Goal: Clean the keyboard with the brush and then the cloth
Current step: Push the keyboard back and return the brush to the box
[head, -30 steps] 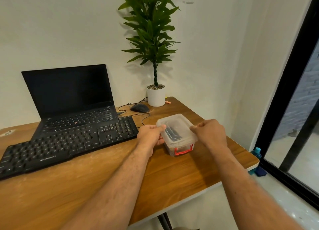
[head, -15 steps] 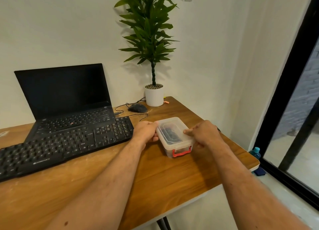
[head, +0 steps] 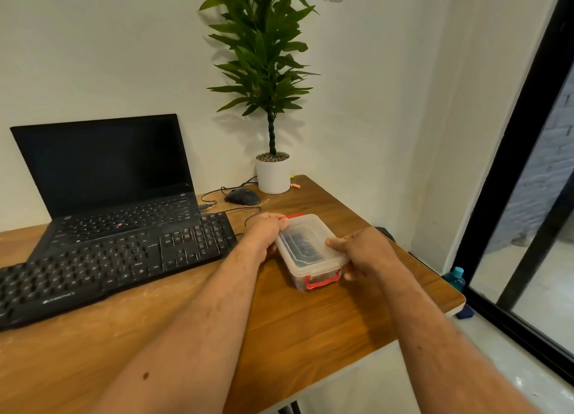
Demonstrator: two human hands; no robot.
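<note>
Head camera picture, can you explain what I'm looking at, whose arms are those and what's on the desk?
There is no machine here. The camera sits on a person's head, looking down, so the two bare arms are theirs. Both hands grip a clear plastic box with red clips: the left hand at its far end, the right hand at its near side. Something dark lies inside; I cannot tell what. On the wooden desk are a black keyboard, an open laptop, a mouse and a potted plant.

1 head-worn view looks forward and down, close over the wooden desk
</note>
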